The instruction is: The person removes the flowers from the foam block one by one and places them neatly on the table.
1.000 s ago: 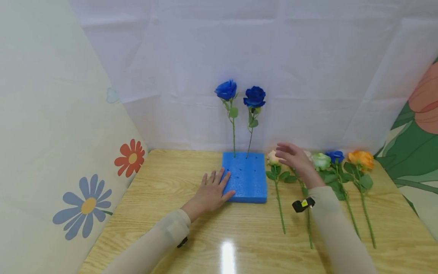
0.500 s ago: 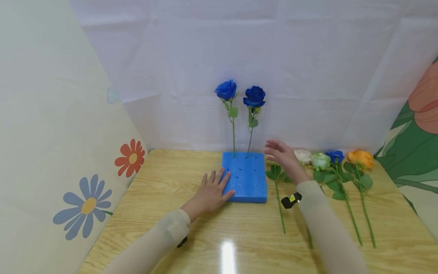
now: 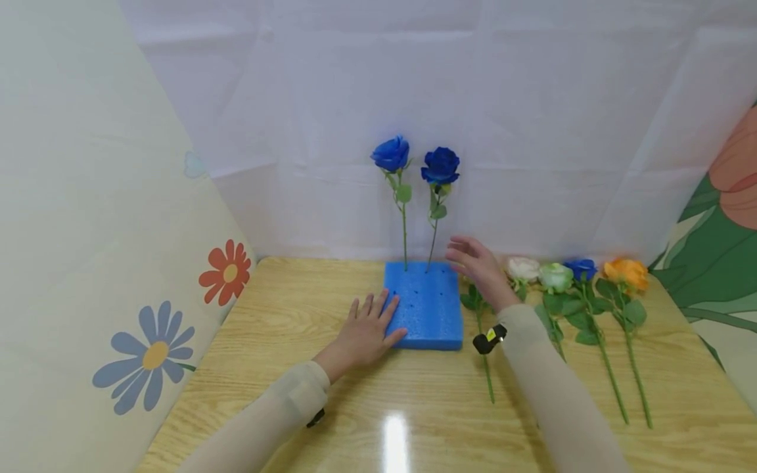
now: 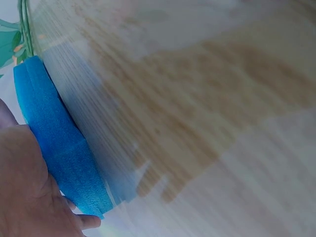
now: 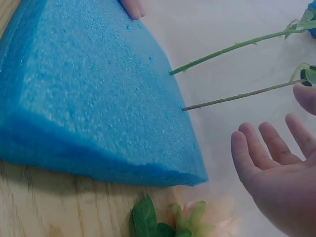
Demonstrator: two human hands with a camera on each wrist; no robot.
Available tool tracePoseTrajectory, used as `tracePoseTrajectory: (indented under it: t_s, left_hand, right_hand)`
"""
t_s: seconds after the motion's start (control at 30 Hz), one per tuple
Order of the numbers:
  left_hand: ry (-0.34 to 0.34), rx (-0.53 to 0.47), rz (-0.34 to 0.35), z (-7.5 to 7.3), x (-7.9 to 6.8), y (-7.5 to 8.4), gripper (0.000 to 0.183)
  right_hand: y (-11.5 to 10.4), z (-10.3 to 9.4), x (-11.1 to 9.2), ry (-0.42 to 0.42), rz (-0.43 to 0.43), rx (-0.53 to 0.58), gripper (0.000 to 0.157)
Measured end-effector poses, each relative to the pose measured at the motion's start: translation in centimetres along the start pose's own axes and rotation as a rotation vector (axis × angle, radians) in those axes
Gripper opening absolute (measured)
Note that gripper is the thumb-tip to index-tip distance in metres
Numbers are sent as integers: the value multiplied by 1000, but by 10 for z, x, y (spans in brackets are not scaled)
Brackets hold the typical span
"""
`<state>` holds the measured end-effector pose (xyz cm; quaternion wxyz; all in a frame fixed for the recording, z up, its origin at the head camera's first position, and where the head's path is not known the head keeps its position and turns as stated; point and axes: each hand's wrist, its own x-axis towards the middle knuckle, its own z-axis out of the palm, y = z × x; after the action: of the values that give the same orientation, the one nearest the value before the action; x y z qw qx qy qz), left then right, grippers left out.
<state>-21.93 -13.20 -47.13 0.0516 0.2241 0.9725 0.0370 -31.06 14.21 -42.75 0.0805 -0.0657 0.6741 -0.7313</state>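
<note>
My left hand [image 3: 363,334] rests with spread fingers on the left edge of a blue foam block [image 3: 430,318], which lies on the table. Two blue roses, one on the left [image 3: 391,155] and one on the right [image 3: 440,165], stand upright with their stems in the block's back part. Just right of the right rose's stem [image 5: 242,95], my right hand [image 3: 479,270] is raised, fingers loosely bent and apart, holding nothing. Small dark holes dot the block's top. Below that hand lies a peach rose [image 5: 217,217], its bloom hidden in the head view.
To the right on the wooden table [image 3: 331,420] lie a white rose [image 3: 523,269], a green-white rose [image 3: 556,278], a blue rose [image 3: 581,269] and an orange rose [image 3: 627,273], stems toward me. A white cloth [image 3: 319,131] hangs behind the table.
My right hand has moved left from over the lying roses to beside the right standing rose's stem, uncovering the white rose. The left hand and the block have stayed put.
</note>
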Motion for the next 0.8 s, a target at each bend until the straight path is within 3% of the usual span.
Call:
tracePoseTrajectory:
  t_s: [0.43,0.8]
  left_hand:
    - [-6,-8,-3,0,1,-1,79]
    - [4,19,-7,0,0,0,78]
  right_hand:
    - [6,11,14,-12,-14,25,57]
    - [8,24,26,26,-29,93,56]
